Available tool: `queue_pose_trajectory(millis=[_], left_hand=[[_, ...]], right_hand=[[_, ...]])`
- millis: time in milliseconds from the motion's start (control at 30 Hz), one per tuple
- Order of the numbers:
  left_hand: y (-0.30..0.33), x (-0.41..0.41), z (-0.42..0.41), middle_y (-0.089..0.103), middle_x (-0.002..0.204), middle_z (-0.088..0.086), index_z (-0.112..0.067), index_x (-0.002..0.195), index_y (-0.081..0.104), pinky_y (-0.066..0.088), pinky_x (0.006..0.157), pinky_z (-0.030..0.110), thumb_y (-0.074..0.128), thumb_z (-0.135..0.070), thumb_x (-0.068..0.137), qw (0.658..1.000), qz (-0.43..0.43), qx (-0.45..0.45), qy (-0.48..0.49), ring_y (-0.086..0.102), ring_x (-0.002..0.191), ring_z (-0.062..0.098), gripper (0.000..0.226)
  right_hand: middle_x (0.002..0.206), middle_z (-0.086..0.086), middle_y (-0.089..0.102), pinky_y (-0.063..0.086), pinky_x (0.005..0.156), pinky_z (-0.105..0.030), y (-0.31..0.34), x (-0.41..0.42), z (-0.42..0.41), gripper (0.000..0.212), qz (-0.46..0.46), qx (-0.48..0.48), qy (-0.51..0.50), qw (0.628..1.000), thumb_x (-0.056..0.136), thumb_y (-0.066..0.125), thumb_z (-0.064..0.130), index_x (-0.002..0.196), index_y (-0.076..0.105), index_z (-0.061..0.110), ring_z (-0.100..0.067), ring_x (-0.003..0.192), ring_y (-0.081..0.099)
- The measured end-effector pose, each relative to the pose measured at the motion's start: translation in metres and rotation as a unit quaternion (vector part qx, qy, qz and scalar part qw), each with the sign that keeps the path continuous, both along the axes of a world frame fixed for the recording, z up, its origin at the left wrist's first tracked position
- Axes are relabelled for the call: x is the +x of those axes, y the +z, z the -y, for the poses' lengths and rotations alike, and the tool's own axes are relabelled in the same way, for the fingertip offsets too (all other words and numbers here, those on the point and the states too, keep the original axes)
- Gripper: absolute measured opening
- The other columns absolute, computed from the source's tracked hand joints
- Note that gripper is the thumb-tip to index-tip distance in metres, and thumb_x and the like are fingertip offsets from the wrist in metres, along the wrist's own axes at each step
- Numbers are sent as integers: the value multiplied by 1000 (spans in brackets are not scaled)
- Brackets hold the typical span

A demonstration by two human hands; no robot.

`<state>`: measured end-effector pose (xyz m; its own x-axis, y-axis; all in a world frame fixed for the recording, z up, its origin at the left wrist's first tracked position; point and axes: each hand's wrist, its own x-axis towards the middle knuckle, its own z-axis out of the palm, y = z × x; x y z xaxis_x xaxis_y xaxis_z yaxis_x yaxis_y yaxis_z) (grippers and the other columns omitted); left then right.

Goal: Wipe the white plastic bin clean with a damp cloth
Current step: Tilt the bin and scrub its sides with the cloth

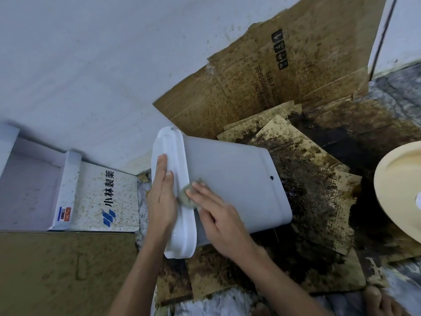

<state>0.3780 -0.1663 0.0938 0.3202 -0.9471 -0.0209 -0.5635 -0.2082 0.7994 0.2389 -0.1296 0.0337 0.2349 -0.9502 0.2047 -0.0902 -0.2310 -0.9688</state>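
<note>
Closest to the lens are the two forearms coming up from the bottom, so starting there. Right hand [218,215] has its fingers spread and pressed down on a wadded greenish cloth [188,198], pinning it against the bin right where the body meets the lid seam. Left hand [163,192] lies flat and open on the glossy lid [174,197], bracing, not gripping anything.

My take on doing this well: keep that left palm planted so the bin doesn't roll, and work the cloth along the seam groove in short strokes, since that's probably where the gunk collects.

The white plastic bin [237,183] is lying on its side on filthy, dark-stained cardboard sheets [314,201], lid end towards the person. Its upward-facing side looks pretty clean, matte, with one small dark dot near the base end.
</note>
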Motion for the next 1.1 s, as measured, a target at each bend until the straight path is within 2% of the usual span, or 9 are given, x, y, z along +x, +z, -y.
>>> queue_pose_trajectory(millis=[100,167,267,467,567,667,733,833,1100], left_hand=[[1,-3,0,22,157,-32,-38,158,27,11,101,-6,29,-38,111,1000,28,13,-8,20,142,-15,47],[0,-4,2,19,157,-33,-38,159,22,12,104,-1,28,-39,111,999,36,16,-15,19,141,-16,49],[-2,-1,2,17,164,-24,-31,161,19,10,110,8,32,-39,110,998,61,20,-29,15,146,-12,53],[-1,4,0,14,163,-23,-30,162,14,13,124,29,44,-43,106,994,95,32,-42,13,151,-2,65],[-4,7,1,16,167,-14,-28,161,17,15,125,34,51,-53,97,992,113,16,-43,15,152,3,76],[-7,7,2,6,170,-7,-30,160,16,11,122,29,54,-55,95,990,131,20,-45,6,151,-1,80],[-8,8,1,3,170,-6,-34,160,14,12,122,32,56,-54,97,990,125,26,-51,5,152,3,78],[-7,9,1,15,168,-12,-34,160,12,22,124,45,57,-52,98,991,122,31,-56,19,153,9,79],[1,12,-42,15,168,-17,-49,157,9,30,121,52,61,-59,91,987,138,24,-80,23,153,12,84]], right_hand=[[155,6,38,27,119,-38,-3,1,-37,43,1,-9,-21,1000,103,41,12,146,45,17,-8,147,26],[156,7,37,27,119,-38,-4,7,-36,43,-4,7,-45,999,104,40,15,148,42,18,-6,147,25],[157,5,34,24,120,-36,-5,17,2,46,-20,44,-66,997,105,34,25,150,37,17,-4,147,22],[164,5,15,16,121,-45,-34,12,94,56,-137,46,-31,989,103,27,40,155,22,21,-8,151,8],[164,10,4,11,122,-43,-57,-11,77,59,-183,53,-22,981,104,31,42,157,12,25,-5,150,-1],[163,14,-2,7,123,-40,-68,-25,31,60,-204,74,-35,976,104,31,44,157,7,29,-1,149,-7],[163,16,-3,4,124,-38,-62,-21,2,59,-201,72,-35,976,104,28,44,156,7,30,1,148,-9],[164,15,1,4,123,-38,-50,-6,-11,58,-199,42,-36,979,102,20,45,157,10,28,0,149,-8],[164,3,15,13,122,-41,-37,-6,73,54,-154,-4,-86,984,103,24,34,155,21,18,-9,151,4]])
